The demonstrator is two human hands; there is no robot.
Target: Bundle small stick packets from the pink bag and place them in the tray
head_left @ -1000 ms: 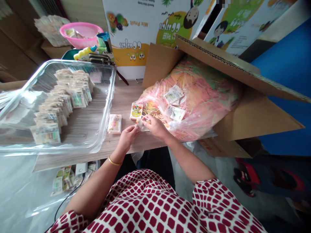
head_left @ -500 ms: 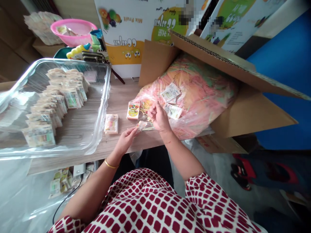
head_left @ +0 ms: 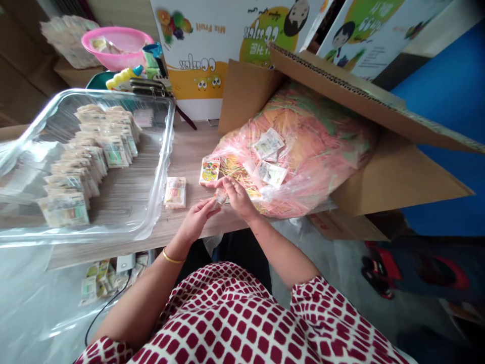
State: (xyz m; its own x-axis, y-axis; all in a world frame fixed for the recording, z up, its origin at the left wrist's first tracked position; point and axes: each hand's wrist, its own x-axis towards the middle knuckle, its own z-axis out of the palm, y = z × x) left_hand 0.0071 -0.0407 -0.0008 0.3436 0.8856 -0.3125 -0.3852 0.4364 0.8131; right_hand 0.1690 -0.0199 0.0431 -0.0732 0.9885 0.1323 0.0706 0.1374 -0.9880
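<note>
Where the left end of the table is taken up by a clear plastic tray, filled sachets are lined up in rows inside it. Beyond the tray's right rim, near the front edge of the table, a striped packet is laid flat. Farther right, at the same front edge, a small clear sachet is pinched between the thumb and fingers of the left hand. Behind it, farther from that edge, a fruit-printed packet is set just beside a bag of coloured sticks.

From the left hand the small clear sachet is pointed away and rightward, toward the right hand; the left is the nearer, being in contact with it. Its long axis cannot be made out, since it is partly covered by fingers. By the right hand the sachet's right side is closely flanked, with a finger stretched leftward beyond it; whether anything is gripped there cannot be told. Farther right, the bag is backed by an opened carton, and printed sachets are spread on its top.
</note>
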